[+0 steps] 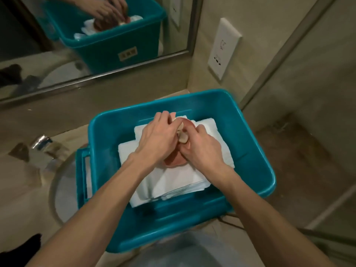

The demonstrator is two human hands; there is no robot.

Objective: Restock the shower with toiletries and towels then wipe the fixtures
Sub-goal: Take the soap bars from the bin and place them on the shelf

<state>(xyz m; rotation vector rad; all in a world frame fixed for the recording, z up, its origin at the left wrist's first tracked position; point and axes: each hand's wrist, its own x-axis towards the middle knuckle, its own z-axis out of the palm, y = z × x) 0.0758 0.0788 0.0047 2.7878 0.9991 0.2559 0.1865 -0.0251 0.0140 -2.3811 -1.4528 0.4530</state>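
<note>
Over the teal bin (107,135), left hand (159,135) and right hand (202,149) hang palms down, grips pinching pale pieces (183,139).

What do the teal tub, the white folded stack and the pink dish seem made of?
Teal tub: moulded plastic, smooth, softly shiny, rounded rim. White stack: cloth, probably cotton towels; matte, layered folded edges. Pink dish: perhaps glazed ceramic or plastic; slight gloss, mostly under the left hand and right hand, which pinches a beige piece.

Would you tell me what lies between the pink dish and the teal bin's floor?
A stack of folded white towels; the pink dish rests on it inside the teal bin, per the head view.
</note>
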